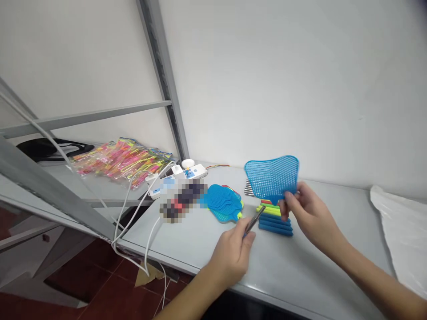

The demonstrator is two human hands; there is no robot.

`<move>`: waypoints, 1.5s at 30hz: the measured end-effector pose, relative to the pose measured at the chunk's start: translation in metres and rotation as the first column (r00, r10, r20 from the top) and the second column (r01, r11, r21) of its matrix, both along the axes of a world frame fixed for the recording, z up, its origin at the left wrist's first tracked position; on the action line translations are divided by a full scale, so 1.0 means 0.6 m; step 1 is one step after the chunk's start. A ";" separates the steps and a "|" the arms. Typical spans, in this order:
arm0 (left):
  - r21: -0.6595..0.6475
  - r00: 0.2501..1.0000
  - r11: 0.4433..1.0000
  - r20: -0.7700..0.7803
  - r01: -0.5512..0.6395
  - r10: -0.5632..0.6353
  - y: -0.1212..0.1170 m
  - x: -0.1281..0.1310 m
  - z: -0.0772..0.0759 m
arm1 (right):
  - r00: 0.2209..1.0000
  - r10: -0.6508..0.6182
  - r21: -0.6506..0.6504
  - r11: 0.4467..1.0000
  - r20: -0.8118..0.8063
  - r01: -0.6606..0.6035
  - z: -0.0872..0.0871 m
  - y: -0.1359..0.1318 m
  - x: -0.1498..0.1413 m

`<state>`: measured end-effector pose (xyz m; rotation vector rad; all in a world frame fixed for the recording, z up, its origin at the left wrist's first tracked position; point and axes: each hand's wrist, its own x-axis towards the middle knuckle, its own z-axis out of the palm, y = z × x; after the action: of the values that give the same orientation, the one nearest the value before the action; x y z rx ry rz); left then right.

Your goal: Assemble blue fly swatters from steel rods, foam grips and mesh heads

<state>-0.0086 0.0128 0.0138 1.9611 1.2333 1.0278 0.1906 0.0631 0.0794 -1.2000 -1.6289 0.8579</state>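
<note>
My right hand (308, 211) pinches a blue mesh fly swatter head (273, 178) by its lower right corner, above the table. Its short neck points down. My left hand (235, 249) is closed on a slim metal telescopic rod (256, 218), whose tip points up toward the swatter head but stays apart from it. Behind and below my hands lie several blue handles (275, 226) in a row, with yellow-green handles (269, 210) beyond them. Several metal rods (248, 189) show partly behind the held head. Left of these is a pile of blue swatter heads (223, 202).
A white power strip (198, 171) with plugs and cables stands at the table's back left, beside a pixelated patch. Bagged colourful items (123, 162) lie on the left shelf behind a grey metal post (167, 80). White plastic sheeting (393, 231) covers the right end.
</note>
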 end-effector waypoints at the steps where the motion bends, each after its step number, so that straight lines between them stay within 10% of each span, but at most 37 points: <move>1: 0.016 0.999 1.000 -0.037 0.023 -0.022 0.000 0.002 0.001 | 0.990 0.006 -0.068 0.998 -0.143 -0.016 -0.009 -0.021 0.009; 5: 0.055 0.981 0.994 -0.178 0.090 -0.079 0.000 0.009 0.005 | 0.857 -0.100 -0.202 0.979 -0.506 -0.005 -0.062 -0.089 0.022; 11: 0.096 0.937 0.980 -0.322 0.172 -0.133 0.001 0.016 0.004 | 0.704 -0.309 -0.248 0.950 -0.639 0.191 -0.107 -0.104 0.002; 45: 0.142 0.903 0.972 -0.413 0.189 -0.115 0.010 0.014 -0.015 | 0.809 -0.436 -0.186 0.900 -0.395 0.395 -0.142 -0.112 0.017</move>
<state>-0.0003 0.0190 0.0050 2.4585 1.2003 0.6929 0.2005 -0.0044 -0.0060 -1.2643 -0.9271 0.8442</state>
